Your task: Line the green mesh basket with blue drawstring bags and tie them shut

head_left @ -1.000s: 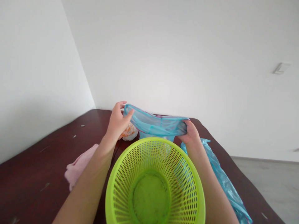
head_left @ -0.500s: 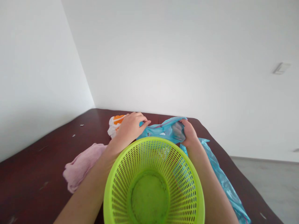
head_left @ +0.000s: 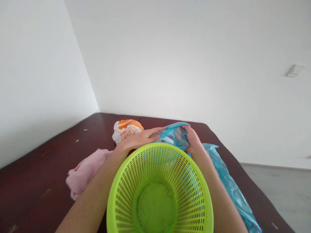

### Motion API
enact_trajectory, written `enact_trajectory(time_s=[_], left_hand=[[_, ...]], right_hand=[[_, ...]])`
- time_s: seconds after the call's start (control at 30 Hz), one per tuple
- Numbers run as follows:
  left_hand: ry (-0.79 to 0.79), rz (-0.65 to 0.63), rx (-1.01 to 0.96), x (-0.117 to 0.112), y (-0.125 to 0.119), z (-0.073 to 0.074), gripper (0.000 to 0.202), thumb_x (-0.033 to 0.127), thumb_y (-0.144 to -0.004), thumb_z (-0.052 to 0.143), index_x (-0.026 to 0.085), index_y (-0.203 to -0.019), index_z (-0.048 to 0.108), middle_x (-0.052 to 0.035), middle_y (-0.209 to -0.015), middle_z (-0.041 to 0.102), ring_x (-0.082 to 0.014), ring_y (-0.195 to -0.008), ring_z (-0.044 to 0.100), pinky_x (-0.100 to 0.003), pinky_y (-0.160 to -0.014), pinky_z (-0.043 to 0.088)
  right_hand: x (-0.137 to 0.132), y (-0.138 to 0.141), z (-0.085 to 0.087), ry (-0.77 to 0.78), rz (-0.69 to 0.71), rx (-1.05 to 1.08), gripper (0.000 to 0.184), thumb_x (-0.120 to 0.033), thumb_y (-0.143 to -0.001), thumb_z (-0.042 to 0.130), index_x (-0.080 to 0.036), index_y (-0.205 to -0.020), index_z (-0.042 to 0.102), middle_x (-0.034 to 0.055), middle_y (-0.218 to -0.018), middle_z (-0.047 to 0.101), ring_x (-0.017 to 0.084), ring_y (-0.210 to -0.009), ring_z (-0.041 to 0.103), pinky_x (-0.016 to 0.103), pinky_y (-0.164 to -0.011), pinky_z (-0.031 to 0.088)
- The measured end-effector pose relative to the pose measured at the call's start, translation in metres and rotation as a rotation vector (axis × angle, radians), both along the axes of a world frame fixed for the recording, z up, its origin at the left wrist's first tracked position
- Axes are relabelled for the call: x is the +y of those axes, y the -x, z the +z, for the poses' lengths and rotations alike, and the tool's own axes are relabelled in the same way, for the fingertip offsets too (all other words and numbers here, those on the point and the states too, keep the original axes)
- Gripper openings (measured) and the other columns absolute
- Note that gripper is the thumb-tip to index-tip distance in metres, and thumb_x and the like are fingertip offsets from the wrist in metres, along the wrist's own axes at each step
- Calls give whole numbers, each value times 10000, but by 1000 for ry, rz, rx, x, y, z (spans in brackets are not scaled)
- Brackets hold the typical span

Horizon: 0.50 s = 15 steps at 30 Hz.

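1. The fingers of the left hand [head_left: 152,134] lie straight and nearly flat, slightly spread and not clenched, their tips resting against the turquoise sheet [head_left: 173,134]. That sheet is thin, glossy and partly see-through.
2. The right hand [head_left: 193,140] is closed on the bunched sheet, gripping a gathered fold against its palm. Its thumb rests on top, and the other fingers are hidden behind the material.
3. The bunched part sits between the two hands, just above the rim of a lime-green perforated plastic basket [head_left: 136,170]. A long turquoise length [head_left: 229,181] runs beside the right wrist towards the lower right, over the table edge. I cannot tell whether it is part of the same piece.
4. Both forearms reach forward from the bottom of the view, one on each side of the basket, with the left wrist turned so the hand lies almost sideways. The basket is round and its inside faces the camera; what supports it is hidden.
5. The dark reddish-brown table [head_left: 43,194] carries a crumpled white-and-orange plastic bundle [head_left: 127,130] just beyond the left hand and a folded pink towel [head_left: 85,171] beside the left forearm. Small pale scraps [head_left: 85,130] dot its top.
6. Behind it, two plain white walls [head_left: 170,58] meet in a corner, with a small white wall fitting [head_left: 294,70] high on the right and a grey floor [head_left: 274,191] at lower right.
7. Counted: two hands, one basket, one bundle, one towel.
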State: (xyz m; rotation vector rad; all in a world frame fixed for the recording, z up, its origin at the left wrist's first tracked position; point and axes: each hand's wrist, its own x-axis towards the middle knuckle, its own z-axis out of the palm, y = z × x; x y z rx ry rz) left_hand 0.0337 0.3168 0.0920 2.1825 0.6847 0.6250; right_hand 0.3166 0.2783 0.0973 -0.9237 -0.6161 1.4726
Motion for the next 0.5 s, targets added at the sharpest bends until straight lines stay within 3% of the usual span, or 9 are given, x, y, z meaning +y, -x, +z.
enact_trajectory(time_s=[0.1, 0.2, 0.27, 0.37, 0.43, 0.5], left_hand=[[-205, 125, 22, 12, -1, -18, 888, 618, -1150, 668, 396, -1919, 282, -46, -1977, 302, -337, -1834, 294, -579, -1499, 262], [-298, 314, 123, 19, -4, -27, 1007, 492, -1120, 735, 370, -1942, 166, -116, -2013, 126, -416, -1868, 101, -711, -1490, 136], [-314, 400, 225, 22, -7, -29, 969, 430, -1083, 790, 381, -1913, 291, -144, -2009, 139, -497, -1853, 100, -817, -1445, 106], [-356, 420, 323, 23, -9, -33, 665, 358, -1044, 832, 398, -1688, 670, -116, -1932, 403, -543, -1812, 240, -874, -1413, 79], [-403, 411, 302, 22, -7, -38, 621, 340, -1017, 857, 396, -1621, 728, -131, -1859, 513, -533, -1755, 378, -866, -1411, 94], [-431, 412, 243, 21, -4, -45, 756, 407, -988, 902, 388, -1703, 657, -188, -1866, 471, -546, -1714, 433, -882, -1392, 101]], right_hand=[[-3, 2, 3, 40, 17, -38, 219, -346, -986, 765, -264, -810, 663, 13, -694, 748, 205, -601, 693, 336, -618, 661], [-4, 1, 1, -58, 75, -174, 198, -379, -895, 892, -237, -977, 781, 38, -845, 829, 215, -697, 743, 334, -664, 669], [-3, -1, -4, -181, 72, -315, 354, -425, -834, 971, -235, -1081, 804, 32, -919, 847, 197, -719, 735, 310, -665, 645], [0, -6, -13, -295, -26, -638, 464, -602, -813, 994, -255, -1014, 761, -1, -855, 791, 193, -735, 690, 297, -654, 580], [0, -9, -18, -285, -89, -929, 528, -694, -808, 979, -264, -1000, 740, 20, -870, 782, 239, -821, 713, 346, -734, 587], [-2, -11, -23, -223, -76, -1191, 655, -734, -773, 998, -252, -1150, 765, 109, -1041, 839, 338, -978, 778, 454, -884, 616]])
